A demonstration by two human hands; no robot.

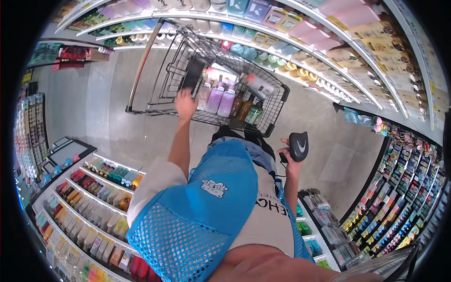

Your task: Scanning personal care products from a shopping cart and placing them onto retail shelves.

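Note:
My left hand (pixel 186 103) reaches over the near side of a wire shopping cart (pixel 282 111), by the lower end of a dark flat panel (pixel 194 73); whether it grips anything is unclear. My right hand (pixel 291 162) holds a black handheld barcode scanner (pixel 298 147) to the right of my body. Inside the cart stand purple pump bottles (pixel 215 99), brown bottles (pixel 245 110) and a green-labelled bottle (pixel 254 114). White and silvery bottles (pixel 260 87) lie behind them. A pale pink bottle (pixel 204 96) is nearest my left hand.
Lit shelves of bottles and packs (pixel 310 63) curve behind the cart. Another product shelf (pixel 95 211) is at lower left, and racks of small hanging packs (pixel 394 187) stand at right. Grey floor (pixel 141 135) surrounds the cart. A cable hangs near my right forearm.

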